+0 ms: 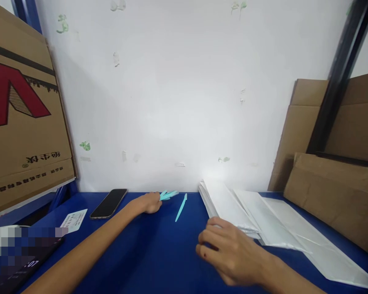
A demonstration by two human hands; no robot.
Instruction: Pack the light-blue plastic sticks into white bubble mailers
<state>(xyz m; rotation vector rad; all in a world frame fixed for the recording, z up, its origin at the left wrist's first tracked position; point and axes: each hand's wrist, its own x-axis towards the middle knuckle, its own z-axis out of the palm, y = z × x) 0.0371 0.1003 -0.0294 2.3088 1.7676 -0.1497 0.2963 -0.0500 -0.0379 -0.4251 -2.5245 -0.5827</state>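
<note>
At the back of the blue table, my left hand (152,203) is closed around several slim turquoise sticks (168,195) shaped like eyebrow razors, whose ends fan out to the right of the fingers. One more turquoise stick (181,207) lies alone on the table, just right of that bunch, its wider end towards the wall. My right hand (228,250) hovers at the near end of a stack of white paper-like sleeves (225,202). Its fingers are loosely bent, with a gap between thumb and forefinger, and nothing shows in them.
More flat white sleeves (313,241) spread to the right, beside a brown cardboard box (334,196). A phone (108,203) and a printed card (75,220) lie at left, near a dark screen (27,261). A large printed carton (24,143) stands left. The white wall (171,102) bounds the table's back.
</note>
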